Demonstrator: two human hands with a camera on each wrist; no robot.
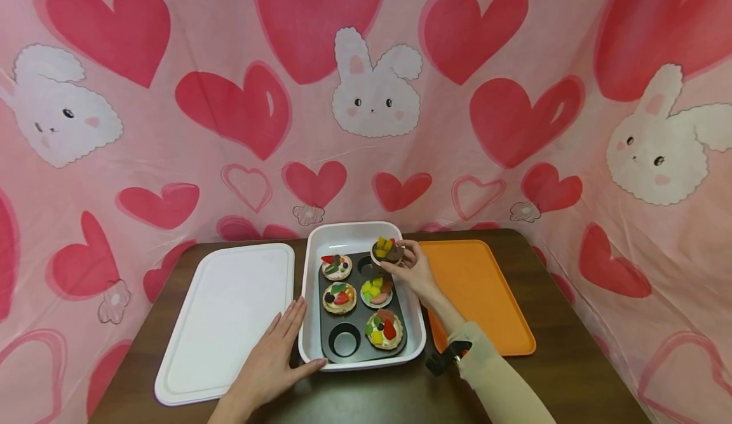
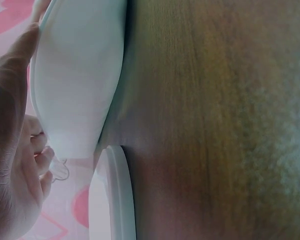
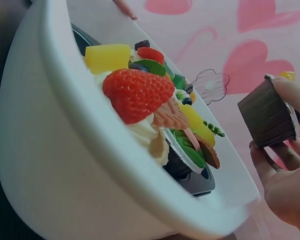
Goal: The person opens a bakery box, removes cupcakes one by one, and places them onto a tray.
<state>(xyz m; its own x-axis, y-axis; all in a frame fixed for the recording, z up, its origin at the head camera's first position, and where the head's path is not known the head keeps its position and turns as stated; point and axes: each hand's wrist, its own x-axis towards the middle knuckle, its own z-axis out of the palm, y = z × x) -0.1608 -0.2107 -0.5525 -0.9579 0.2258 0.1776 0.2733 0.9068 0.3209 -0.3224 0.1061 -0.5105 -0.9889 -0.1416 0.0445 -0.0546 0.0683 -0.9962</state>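
My right hand (image 1: 416,273) grips a toy cupcake (image 1: 386,250) with a dark top and yellow cubes, above the back right cup of a grey muffin tin (image 1: 360,314). In the right wrist view its dark pleated cup (image 3: 266,115) is raised above the rim, between thumb and fingers. The tin lies inside a white tub (image 1: 417,325). Several fruit-topped toy tarts and cupcakes sit in the tin, among them one with a strawberry (image 3: 137,95). The front left cup (image 1: 345,340) shows its bare bottom. My left hand (image 1: 274,351), fingers straight, rests against the tub's front left corner.
A white tray (image 1: 229,322) lies left of the tub, and an orange tray (image 1: 480,290) lies to its right, partly under my right forearm. All stand on a dark brown wooden table (image 1: 577,360). A pink curtain (image 1: 446,138) with hearts and rabbits hangs close behind.
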